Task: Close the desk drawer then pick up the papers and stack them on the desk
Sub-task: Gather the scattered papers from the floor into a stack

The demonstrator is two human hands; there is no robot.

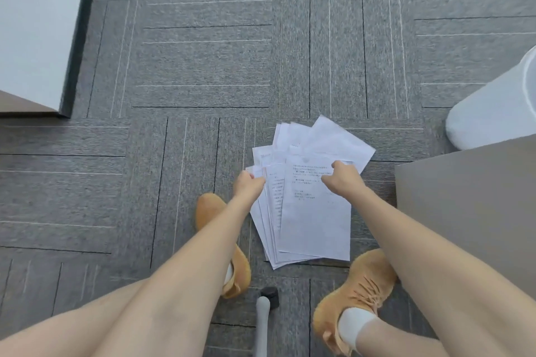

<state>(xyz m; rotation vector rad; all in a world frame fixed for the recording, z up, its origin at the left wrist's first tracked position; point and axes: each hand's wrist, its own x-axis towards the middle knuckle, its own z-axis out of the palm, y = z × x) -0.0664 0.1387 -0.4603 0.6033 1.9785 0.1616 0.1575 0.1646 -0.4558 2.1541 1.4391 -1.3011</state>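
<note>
Several white printed papers lie fanned out on the grey carpet between my feet. My left hand pinches the left edge of the fan near its top. My right hand grips the top sheet near its upper right part. More sheets stick out beyond my hands, partly covered by the top ones. The grey-brown desk corner stands at the right. No drawer is in view.
A white bin stands at the right, behind the desk. A white wall with dark skirting fills the upper left. A chair leg with a black castor sits between my orange shoes.
</note>
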